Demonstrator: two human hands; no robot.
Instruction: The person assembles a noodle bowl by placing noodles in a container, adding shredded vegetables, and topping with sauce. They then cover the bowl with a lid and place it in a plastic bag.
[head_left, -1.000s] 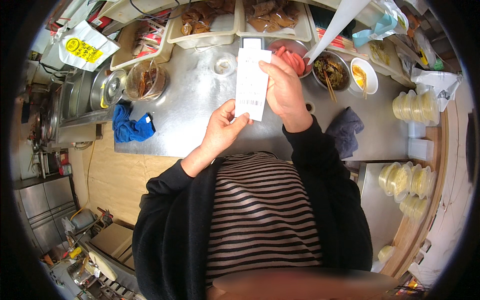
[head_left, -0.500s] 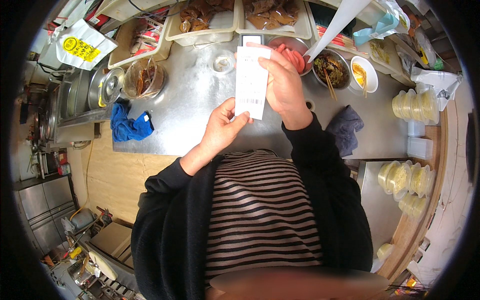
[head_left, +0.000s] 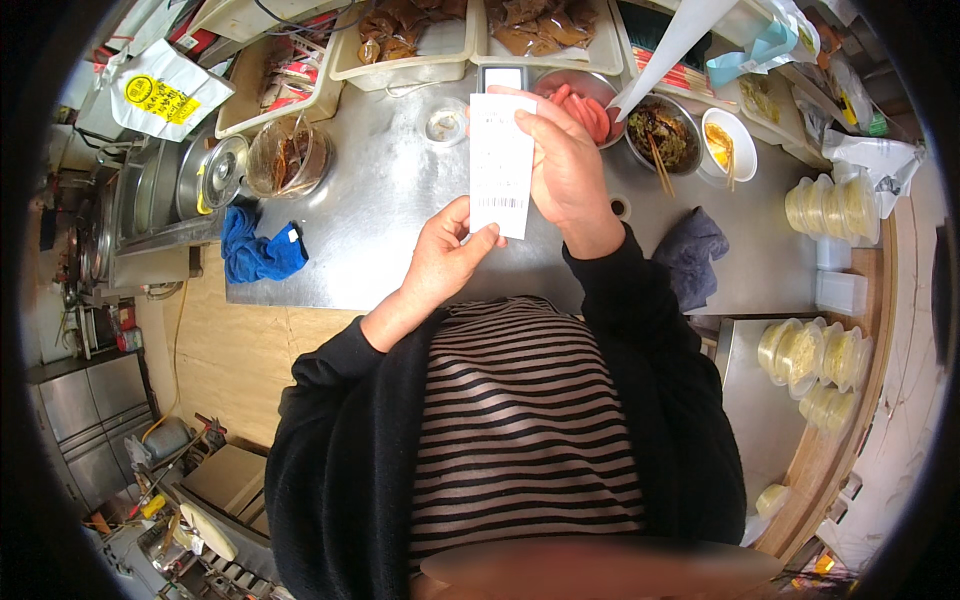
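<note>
A long white paper receipt (head_left: pixel 500 165) with print and a barcode is stretched upright between my hands above the steel counter (head_left: pixel 380 200). My left hand (head_left: pixel 445 255) pinches its bottom edge, thumb on the front. Up at the right side, my right hand (head_left: pixel 570 180) grips it near the top, thumb in front and fingers behind. Just beyond the receipt, a dark-edged device (head_left: pixel 503 79) is partly covered. Behind my right hand stands a metal bowl of pink-red slices (head_left: pixel 585 108), partly hidden by the fingers.
A bowl of dark chopped food (head_left: pixel 665 140) and a white bowl (head_left: pixel 742 160), both with chopsticks, stand right. Cloths lie at both sides, one blue (head_left: pixel 258 248), one grey (head_left: pixel 690 258). A clear tub (head_left: pixel 290 160) sits left; lidded containers (head_left: pixel 830 210) line the right edge.
Almost nothing differs. The receipt has shifted very slightly left with my hands, and both hands keep the same hold.
</note>
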